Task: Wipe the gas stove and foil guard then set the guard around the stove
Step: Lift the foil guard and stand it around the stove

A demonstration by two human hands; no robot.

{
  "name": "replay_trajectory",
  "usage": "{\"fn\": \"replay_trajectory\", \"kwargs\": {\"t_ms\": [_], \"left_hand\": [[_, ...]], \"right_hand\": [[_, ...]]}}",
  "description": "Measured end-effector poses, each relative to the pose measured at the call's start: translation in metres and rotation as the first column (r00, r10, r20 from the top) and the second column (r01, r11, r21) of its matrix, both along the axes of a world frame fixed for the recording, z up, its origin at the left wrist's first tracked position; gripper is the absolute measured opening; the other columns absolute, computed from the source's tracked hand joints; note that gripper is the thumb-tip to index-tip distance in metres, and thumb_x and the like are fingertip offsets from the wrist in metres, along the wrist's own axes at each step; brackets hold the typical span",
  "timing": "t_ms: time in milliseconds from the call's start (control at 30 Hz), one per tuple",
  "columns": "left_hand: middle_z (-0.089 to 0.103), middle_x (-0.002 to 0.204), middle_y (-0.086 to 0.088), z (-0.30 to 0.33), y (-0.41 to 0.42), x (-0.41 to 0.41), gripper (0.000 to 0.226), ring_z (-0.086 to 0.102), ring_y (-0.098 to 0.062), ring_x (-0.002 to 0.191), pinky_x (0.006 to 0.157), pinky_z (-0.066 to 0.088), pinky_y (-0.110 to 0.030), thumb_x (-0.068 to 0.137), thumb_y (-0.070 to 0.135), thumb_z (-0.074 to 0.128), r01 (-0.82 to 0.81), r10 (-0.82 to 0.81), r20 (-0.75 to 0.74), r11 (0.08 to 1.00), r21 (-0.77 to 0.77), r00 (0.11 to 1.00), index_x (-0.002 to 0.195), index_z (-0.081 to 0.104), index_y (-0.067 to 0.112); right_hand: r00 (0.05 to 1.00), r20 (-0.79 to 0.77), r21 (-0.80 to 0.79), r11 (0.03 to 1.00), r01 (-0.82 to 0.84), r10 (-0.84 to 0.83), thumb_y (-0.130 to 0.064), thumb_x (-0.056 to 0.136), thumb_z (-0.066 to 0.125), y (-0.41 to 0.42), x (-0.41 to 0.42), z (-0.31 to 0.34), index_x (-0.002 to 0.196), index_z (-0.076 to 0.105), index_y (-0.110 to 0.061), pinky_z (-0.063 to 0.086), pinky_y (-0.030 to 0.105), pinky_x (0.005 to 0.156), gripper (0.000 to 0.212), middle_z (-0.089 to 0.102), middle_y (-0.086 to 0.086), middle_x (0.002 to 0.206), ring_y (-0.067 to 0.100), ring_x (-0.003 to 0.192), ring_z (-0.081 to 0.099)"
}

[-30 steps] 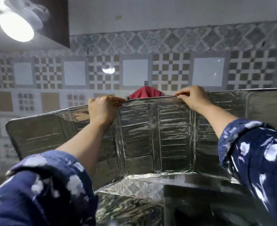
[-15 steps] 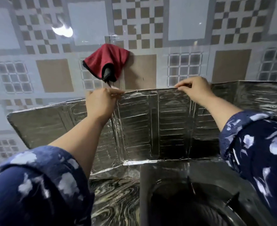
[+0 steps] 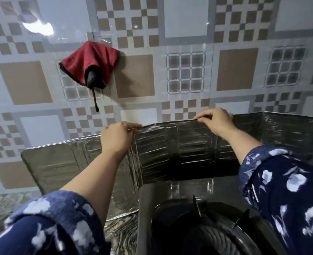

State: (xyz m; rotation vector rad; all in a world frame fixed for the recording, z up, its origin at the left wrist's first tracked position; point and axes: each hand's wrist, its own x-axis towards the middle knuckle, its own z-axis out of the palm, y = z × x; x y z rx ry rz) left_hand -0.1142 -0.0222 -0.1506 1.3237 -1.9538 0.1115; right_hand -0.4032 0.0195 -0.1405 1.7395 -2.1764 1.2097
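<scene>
While both hands pinch its top edge, the foil guard (image 3: 170, 155) stands upright behind the gas stove (image 3: 194, 218), its middle panel close against the stove's rear and its wings spreading outward to left and right. The left hand (image 3: 117, 138) is closed on the rim near one fold and the right hand (image 3: 216, 122) on the rim near the other, probably because thin foil sags if held at one spot, and gripping at the creases lets each wing be swung round the stove's sides. Its lower edge seems to rest on the countertop (image 3: 122, 234), though the dim light makes that contact hard to confirm. On the tiled wall (image 3: 235, 70) above hangs a red cloth (image 3: 91, 63), well apart from the hands, which suggests the wiping is finished and only the wrapping remains.
</scene>
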Motion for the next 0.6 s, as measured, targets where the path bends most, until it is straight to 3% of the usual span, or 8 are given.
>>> {"fn": "replay_trajectory", "kwargs": {"t_ms": [267,367,467,600], "left_hand": [[0.069,0.117,0.007,-0.003,-0.004,-0.019,0.024,0.063,-0.020,0.106,0.089,0.038,-0.032,0.095,0.033,0.052,-0.004,0.004,0.079,1.000,-0.003,0.997,0.110,0.069,0.038],[0.069,0.118,0.006,-0.005,-0.006,-0.018,0.027,0.062,-0.021,0.108,0.089,0.035,-0.032,0.097,0.031,0.048,-0.011,0.011,0.106,1.000,0.002,0.994,0.114,0.067,0.038],[0.067,0.121,0.007,-0.004,-0.010,-0.015,0.030,0.059,-0.021,0.111,0.088,0.030,-0.034,0.099,0.029,0.045,0.024,-0.029,0.131,0.999,0.037,0.991,0.119,0.063,0.040],[0.063,0.127,0.007,-0.001,-0.011,-0.010,0.051,0.055,-0.019,0.119,0.090,0.028,-0.034,0.091,0.003,0.046,0.071,-0.089,0.160,0.991,0.115,0.983,0.126,0.058,0.038]], "right_hand": [[0.998,-0.042,0.052,0.998,0.041,-0.039,-0.031,0.090,0.060,0.010,-0.005,-0.012,0.100,0.070,-0.040,0.029,0.036,0.096,0.017,0.068,-0.012,0.115,0.021,0.116,0.054],[0.997,-0.065,0.031,0.999,-0.034,0.036,-0.032,0.089,0.062,0.009,0.009,-0.013,0.105,0.070,-0.038,0.038,0.041,0.103,0.019,0.069,-0.008,0.116,0.021,0.113,0.058],[0.989,-0.102,0.030,0.994,-0.107,0.109,-0.034,0.090,0.062,0.002,0.027,-0.014,0.108,0.070,-0.036,0.044,0.040,0.101,0.021,0.070,-0.007,0.116,0.020,0.112,0.060],[0.978,-0.059,0.005,0.980,-0.198,0.198,-0.031,0.092,0.060,-0.008,0.058,-0.015,0.111,0.070,-0.032,0.046,0.031,0.094,0.022,0.069,-0.008,0.118,0.016,0.112,0.060]]}}
